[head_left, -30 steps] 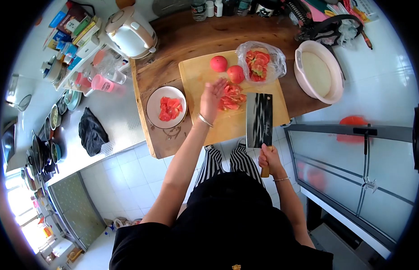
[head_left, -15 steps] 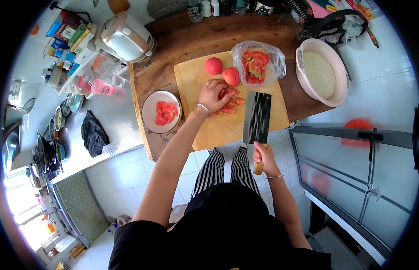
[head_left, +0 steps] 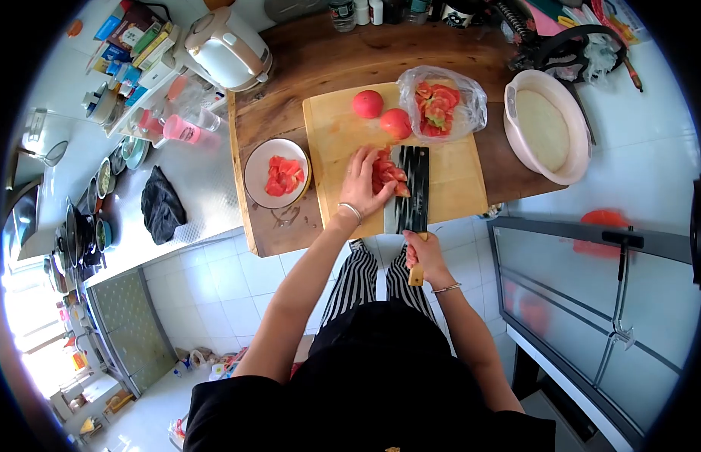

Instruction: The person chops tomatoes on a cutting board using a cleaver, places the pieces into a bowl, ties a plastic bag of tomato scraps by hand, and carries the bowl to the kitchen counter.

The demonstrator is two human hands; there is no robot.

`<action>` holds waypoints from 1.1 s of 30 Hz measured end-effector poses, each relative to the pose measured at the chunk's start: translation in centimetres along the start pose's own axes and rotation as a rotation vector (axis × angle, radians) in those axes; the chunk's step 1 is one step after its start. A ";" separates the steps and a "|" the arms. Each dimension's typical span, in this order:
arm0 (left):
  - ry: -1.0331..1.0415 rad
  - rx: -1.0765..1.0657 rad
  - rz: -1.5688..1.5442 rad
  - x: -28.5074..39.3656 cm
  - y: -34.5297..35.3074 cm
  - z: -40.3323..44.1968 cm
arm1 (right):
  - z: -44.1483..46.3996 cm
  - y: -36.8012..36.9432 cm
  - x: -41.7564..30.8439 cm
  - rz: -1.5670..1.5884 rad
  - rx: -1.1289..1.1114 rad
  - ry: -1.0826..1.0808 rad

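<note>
In the head view my right hand (head_left: 427, 256) grips the wooden handle of a cleaver (head_left: 418, 188). Its broad dark blade lies flat and low over the cutting board (head_left: 331, 135). Chopped tomato pieces (head_left: 386, 175) sit at the blade's left side, some of them on it. My left hand (head_left: 361, 183) is cupped round these pieces from the left, thumb and fingers pressing against them. Farther back on the board are two whole tomatoes (head_left: 368, 104). To the left, a white bowl (head_left: 254, 183) holds more cut tomato.
A clear plastic bag (head_left: 471, 113) with tomato scraps lies at the board's back right corner. Right of it stands a pink basin (head_left: 579, 158) with pale contents. An electric kettle (head_left: 228, 53) is at the back left, and a glass-fronted cabinet (head_left: 554, 286) stands at lower right.
The cleaver has moved left, from beside the tomato pieces to under their edge. My left hand has shifted down to the left side of the pieces, gathering them against the blade.
</note>
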State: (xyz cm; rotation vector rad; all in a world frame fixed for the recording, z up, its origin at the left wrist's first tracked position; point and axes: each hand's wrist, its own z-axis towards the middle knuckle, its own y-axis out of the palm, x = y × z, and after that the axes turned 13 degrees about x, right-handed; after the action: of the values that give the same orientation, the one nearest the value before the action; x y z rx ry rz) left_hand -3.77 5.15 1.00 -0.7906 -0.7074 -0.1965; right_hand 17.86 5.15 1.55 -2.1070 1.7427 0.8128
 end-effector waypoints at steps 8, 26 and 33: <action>-0.066 0.071 0.022 0.7 2.2 0.8 | -0.7 3.4 0.7 -0.065 0.004 -0.054; -0.297 0.449 -0.253 2.3 -5.3 2.6 | -6.7 6.0 -4.8 -0.162 -0.242 0.019; -0.123 0.311 0.039 0.2 -14.3 3.0 | -8.1 13.7 -7.0 -0.266 -0.536 0.068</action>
State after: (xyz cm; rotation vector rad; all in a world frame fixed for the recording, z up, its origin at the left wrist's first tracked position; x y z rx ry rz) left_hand -11.02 -2.69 10.91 -0.5216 -0.8146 -0.0010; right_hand 5.82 3.20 13.90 -2.6570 1.3275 1.2422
